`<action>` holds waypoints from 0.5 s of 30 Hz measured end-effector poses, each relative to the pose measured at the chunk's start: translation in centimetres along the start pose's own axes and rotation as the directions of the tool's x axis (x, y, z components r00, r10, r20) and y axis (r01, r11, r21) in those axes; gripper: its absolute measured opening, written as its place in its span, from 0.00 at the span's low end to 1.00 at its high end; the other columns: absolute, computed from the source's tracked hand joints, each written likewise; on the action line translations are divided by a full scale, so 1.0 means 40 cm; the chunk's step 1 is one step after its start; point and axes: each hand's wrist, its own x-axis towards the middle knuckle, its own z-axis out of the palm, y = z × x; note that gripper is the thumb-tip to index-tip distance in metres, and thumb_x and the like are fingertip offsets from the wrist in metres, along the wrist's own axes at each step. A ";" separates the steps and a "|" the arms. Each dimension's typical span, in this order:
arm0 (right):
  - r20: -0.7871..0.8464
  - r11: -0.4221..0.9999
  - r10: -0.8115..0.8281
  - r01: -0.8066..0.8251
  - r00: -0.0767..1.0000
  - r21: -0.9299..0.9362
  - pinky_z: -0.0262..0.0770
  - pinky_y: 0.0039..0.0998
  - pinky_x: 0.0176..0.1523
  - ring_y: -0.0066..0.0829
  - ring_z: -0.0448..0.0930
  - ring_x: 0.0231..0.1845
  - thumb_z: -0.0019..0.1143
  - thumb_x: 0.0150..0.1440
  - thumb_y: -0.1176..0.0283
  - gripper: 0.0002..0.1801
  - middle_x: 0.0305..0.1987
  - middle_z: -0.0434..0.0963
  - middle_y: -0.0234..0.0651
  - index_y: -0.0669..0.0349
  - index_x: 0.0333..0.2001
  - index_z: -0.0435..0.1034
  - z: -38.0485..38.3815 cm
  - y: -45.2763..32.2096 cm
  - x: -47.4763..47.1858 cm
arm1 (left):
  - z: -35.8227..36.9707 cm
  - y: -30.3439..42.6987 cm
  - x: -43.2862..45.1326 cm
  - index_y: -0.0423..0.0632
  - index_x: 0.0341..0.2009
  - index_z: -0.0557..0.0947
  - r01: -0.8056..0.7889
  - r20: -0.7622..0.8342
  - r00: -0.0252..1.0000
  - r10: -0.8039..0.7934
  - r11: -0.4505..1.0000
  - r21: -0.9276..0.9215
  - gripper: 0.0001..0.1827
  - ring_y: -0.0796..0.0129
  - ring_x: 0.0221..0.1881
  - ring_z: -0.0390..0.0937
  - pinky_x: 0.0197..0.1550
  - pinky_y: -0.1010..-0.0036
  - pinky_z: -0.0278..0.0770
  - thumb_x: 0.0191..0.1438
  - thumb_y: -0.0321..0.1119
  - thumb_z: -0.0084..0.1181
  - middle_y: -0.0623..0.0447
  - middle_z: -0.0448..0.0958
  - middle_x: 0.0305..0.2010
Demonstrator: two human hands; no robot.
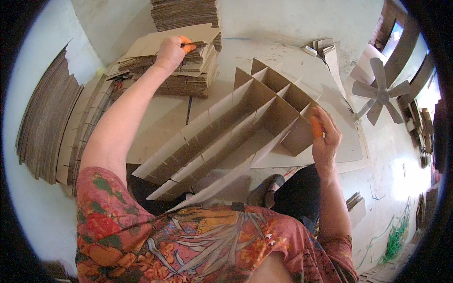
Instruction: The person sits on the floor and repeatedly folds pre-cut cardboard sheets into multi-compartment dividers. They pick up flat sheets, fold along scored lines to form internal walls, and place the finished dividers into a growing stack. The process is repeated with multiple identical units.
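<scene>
Several long slotted cardboard strips, crossed by shorter ones, form a partly gridded cardboard divider (276, 95) that leans over the table edge toward my lap. At its right end my right hand (325, 134) grips the outer cross strip, with orange covers on some fingers. My left hand (173, 53), also with orange finger covers, reaches to the pile of cardboard strips (191, 85) at the back left. Its fingers pinch the edge of some strips at the top of that pile; how many is hidden.
A taller cardboard stack (185, 14) stands behind the pile. More cardboard sheets (46, 123) lean at the left wall. On the white tabletop (336, 141) a cable runs along the right side. A grey fan (383, 95) stands beyond it, and green twine (396, 240) lies lower right.
</scene>
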 end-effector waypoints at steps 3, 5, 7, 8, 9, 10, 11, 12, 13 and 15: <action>0.097 0.996 -0.009 0.001 0.995 0.087 0.72 0.25 0.36 0.30 0.78 0.32 0.55 0.53 0.81 0.11 0.33 0.77 0.43 0.68 0.41 0.73 0.024 -0.063 0.005 | -0.001 0.027 0.000 0.42 0.32 0.83 0.120 -0.027 0.993 -0.118 0.988 0.099 0.11 0.59 0.28 0.74 0.35 0.69 0.72 0.48 0.36 0.63 0.43 0.79 0.27; 0.159 0.993 -0.034 0.015 0.987 0.118 0.71 0.25 0.34 0.30 0.77 0.30 0.55 0.53 0.81 0.10 0.30 0.77 0.43 0.69 0.40 0.73 0.036 -0.095 0.002 | -0.005 0.008 0.022 0.43 0.33 0.83 0.111 0.032 0.993 -0.112 0.993 0.026 0.11 0.63 0.28 0.74 0.35 0.70 0.71 0.47 0.35 0.63 0.44 0.78 0.26; 0.214 0.988 -0.043 0.009 0.976 0.156 0.71 0.25 0.33 0.29 0.77 0.28 0.56 0.53 0.81 0.09 0.29 0.77 0.42 0.69 0.40 0.73 0.043 -0.118 -0.008 | -0.012 -0.037 0.041 0.43 0.35 0.83 0.218 0.086 0.974 -0.210 0.971 -0.101 0.11 0.67 0.27 0.74 0.34 0.72 0.71 0.47 0.34 0.63 0.47 0.78 0.25; 0.251 0.984 -0.025 -0.021 0.968 0.177 0.72 0.24 0.33 0.28 0.78 0.29 0.55 0.53 0.80 0.10 0.30 0.78 0.41 0.69 0.41 0.73 0.042 -0.105 -0.017 | -0.017 -0.064 0.053 0.44 0.35 0.83 0.319 0.118 0.946 -0.301 0.928 -0.193 0.10 0.69 0.27 0.73 0.34 0.73 0.71 0.48 0.34 0.62 0.48 0.79 0.25; 0.268 0.970 0.049 -0.110 0.962 0.218 0.72 0.23 0.34 0.28 0.79 0.30 0.54 0.54 0.79 0.10 0.31 0.78 0.41 0.69 0.41 0.73 0.043 -0.099 -0.025 | -0.028 -0.079 0.060 0.45 0.36 0.83 0.417 0.158 0.909 -0.387 0.866 -0.277 0.10 0.72 0.27 0.73 0.33 0.74 0.71 0.49 0.34 0.62 0.50 0.79 0.25; 0.288 0.946 0.120 -0.197 0.950 0.258 0.72 0.23 0.35 0.28 0.79 0.32 0.53 0.55 0.79 0.10 0.31 0.79 0.40 0.69 0.41 0.73 0.044 -0.096 -0.032 | -0.039 -0.094 0.063 0.47 0.36 0.84 0.284 0.095 0.959 -0.268 0.891 -0.354 0.08 0.77 0.28 0.71 0.33 0.78 0.71 0.51 0.34 0.60 0.56 0.79 0.28; 0.312 0.913 0.186 -0.281 0.932 0.297 0.73 0.23 0.36 0.27 0.80 0.33 0.52 0.56 0.78 0.10 0.32 0.79 0.40 0.69 0.42 0.73 0.046 -0.097 -0.035 | -0.052 -0.108 0.060 0.46 0.38 0.83 0.225 0.039 0.974 -0.223 0.935 -0.273 0.09 0.77 0.30 0.72 0.35 0.78 0.71 0.51 0.33 0.59 0.55 0.80 0.31; 0.312 0.851 0.283 -0.387 0.907 0.355 0.73 0.23 0.37 0.28 0.80 0.34 0.51 0.57 0.77 0.12 0.34 0.79 0.41 0.70 0.44 0.72 0.041 -0.093 -0.036 | -0.067 -0.020 0.054 0.45 0.39 0.83 0.161 0.004 0.987 -0.163 0.964 -0.210 0.10 0.76 0.32 0.73 0.37 0.78 0.72 0.52 0.32 0.58 0.55 0.81 0.34; 0.317 0.772 0.371 -0.479 0.873 0.417 0.74 0.23 0.38 0.29 0.80 0.35 0.50 0.58 0.75 0.13 0.35 0.79 0.42 0.70 0.46 0.71 0.035 -0.097 -0.030 | -0.081 0.061 0.038 0.44 0.41 0.82 0.096 -0.032 0.994 -0.102 0.986 -0.139 0.11 0.76 0.33 0.74 0.40 0.78 0.73 0.53 0.32 0.57 0.55 0.81 0.37; 0.380 0.593 0.460 -0.596 0.803 0.541 0.75 0.25 0.40 0.30 0.80 0.37 0.48 0.59 0.72 0.16 0.39 0.78 0.45 0.70 0.49 0.68 0.037 -0.111 -0.011 | -0.069 0.152 -0.026 0.44 0.44 0.81 -0.033 -0.010 0.999 0.031 0.962 -0.272 0.13 0.76 0.42 0.75 0.47 0.79 0.71 0.54 0.31 0.55 0.53 0.80 0.42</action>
